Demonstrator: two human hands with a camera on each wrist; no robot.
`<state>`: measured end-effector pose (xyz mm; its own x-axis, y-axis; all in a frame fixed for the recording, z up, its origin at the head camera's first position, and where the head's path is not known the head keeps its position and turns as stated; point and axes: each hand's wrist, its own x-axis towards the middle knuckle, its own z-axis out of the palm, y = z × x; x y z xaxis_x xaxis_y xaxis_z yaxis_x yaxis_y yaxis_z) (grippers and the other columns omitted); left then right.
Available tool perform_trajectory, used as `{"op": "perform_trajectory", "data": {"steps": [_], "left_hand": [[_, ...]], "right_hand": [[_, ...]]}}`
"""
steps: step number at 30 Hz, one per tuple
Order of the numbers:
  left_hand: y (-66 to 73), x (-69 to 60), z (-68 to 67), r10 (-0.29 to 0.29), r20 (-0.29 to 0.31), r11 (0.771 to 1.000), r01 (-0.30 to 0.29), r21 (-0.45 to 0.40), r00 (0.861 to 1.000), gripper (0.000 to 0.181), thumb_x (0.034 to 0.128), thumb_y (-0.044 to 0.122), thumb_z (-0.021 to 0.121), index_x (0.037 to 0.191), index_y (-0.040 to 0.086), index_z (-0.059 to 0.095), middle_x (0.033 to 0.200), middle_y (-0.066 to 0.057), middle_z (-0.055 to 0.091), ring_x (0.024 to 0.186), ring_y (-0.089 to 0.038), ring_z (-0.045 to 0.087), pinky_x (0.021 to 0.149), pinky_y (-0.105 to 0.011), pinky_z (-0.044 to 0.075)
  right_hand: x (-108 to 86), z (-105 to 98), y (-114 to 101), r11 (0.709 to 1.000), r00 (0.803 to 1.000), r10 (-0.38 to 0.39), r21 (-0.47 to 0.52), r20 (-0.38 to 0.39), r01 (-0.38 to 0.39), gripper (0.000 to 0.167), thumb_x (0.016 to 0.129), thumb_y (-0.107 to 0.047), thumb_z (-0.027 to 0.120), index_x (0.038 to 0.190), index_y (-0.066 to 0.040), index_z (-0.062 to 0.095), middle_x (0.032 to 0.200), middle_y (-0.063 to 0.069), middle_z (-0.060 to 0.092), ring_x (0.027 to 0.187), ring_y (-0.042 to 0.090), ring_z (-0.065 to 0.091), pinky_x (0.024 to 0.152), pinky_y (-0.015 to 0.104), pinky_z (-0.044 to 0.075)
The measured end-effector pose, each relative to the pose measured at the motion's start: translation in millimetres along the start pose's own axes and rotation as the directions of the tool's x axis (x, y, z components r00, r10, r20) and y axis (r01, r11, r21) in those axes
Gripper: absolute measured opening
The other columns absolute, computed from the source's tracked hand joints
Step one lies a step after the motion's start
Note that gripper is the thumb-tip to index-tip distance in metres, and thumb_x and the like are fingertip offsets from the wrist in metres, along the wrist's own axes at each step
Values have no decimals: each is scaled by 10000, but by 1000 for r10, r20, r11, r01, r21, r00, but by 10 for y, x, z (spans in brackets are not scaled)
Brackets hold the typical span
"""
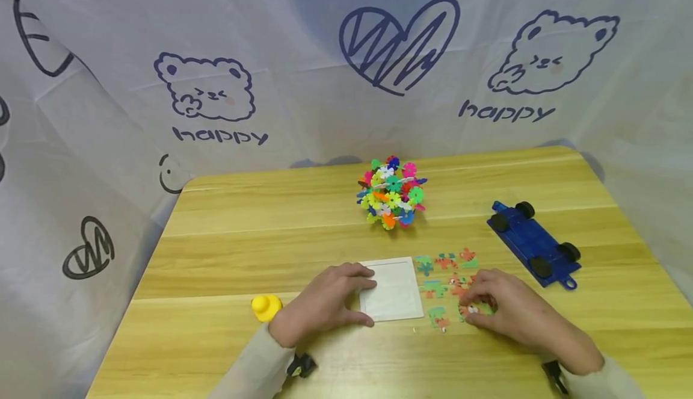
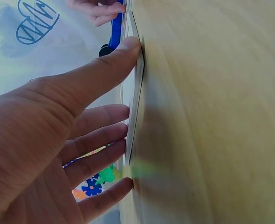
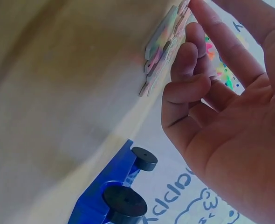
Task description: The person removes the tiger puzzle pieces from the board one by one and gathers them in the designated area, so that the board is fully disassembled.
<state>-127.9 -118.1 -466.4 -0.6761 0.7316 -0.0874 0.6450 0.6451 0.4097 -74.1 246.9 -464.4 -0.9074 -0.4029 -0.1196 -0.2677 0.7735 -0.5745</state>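
A white square puzzle tray [image 1: 392, 290] lies on the table, and my left hand [image 1: 330, 300] rests at its left side. The fingers are fairly straight on the tray's edge, with the thumb [image 2: 128, 44] at its near corner. To the right of the tray, several jigsaw pieces [image 1: 434, 289] in green and orange lie in loose rows. My right hand [image 1: 503, 306] is at the right end of these pieces. Its thumb and index finger pinch a puzzle piece [image 1: 470, 310] with an orange animal face, while the other fingers curl in. The hand partly hides nearby pieces.
A multicoloured ball of flower-shaped discs [image 1: 391, 193] stands behind the tray. At the right, a blue toy vehicle [image 1: 533, 242] lies with its black wheels up. A small yellow object [image 1: 266, 307] is beside the left wrist. A printed cloth [image 1: 314, 110] hangs behind the wooden table [image 1: 260, 230].
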Motion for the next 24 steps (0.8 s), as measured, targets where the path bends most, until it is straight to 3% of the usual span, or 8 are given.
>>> {"op": "perform_trajectory", "data": {"steps": [5, 9, 16, 24], "left_hand": [[2, -1, -4, 0, -2, 1000, 0, 3, 1000, 655, 875, 457, 914, 1399, 102, 746, 1528, -70, 667, 1402, -282, 636, 1196, -482, 533], [5, -3, -9, -4, 0, 1000, 4, 4, 1000, 654, 875, 454, 915, 1398, 100, 746, 1528, -73, 667, 1401, -286, 637, 1196, -484, 534], [-3, -6, -2, -3, 1, 1000, 3, 2, 1000, 653, 873, 451, 917, 1396, 97, 746, 1523, -75, 668, 1387, -284, 643, 1187, -482, 540], [-5, -9, -12, 4, 6, 1000, -4, 1, 1000, 656, 873, 464, 914, 1398, 106, 747, 1531, -55, 665, 1397, -267, 637, 1204, -462, 529]], "right_hand": [[6, 4, -11, 998, 999, -40, 37, -29, 41, 186, 879, -275, 931, 1037, -261, 832, 915, -165, 642, 801, -17, 513, 673, 208, 478], [33, 24, -74, 994, 997, -78, 78, -4, 78, 220, 876, -292, 935, 1061, -238, 828, 942, -149, 651, 824, -24, 538, 699, 217, 515], [135, 91, -265, 994, 992, -106, -2, 61, 106, 212, 890, -329, 922, 1068, -278, 818, 931, -155, 616, 775, -16, 479, 671, 202, 431], [193, 151, -358, 996, 997, -64, -58, 33, 66, 181, 886, -315, 924, 1020, -264, 814, 934, -151, 625, 791, -5, 488, 674, 198, 445]]}}
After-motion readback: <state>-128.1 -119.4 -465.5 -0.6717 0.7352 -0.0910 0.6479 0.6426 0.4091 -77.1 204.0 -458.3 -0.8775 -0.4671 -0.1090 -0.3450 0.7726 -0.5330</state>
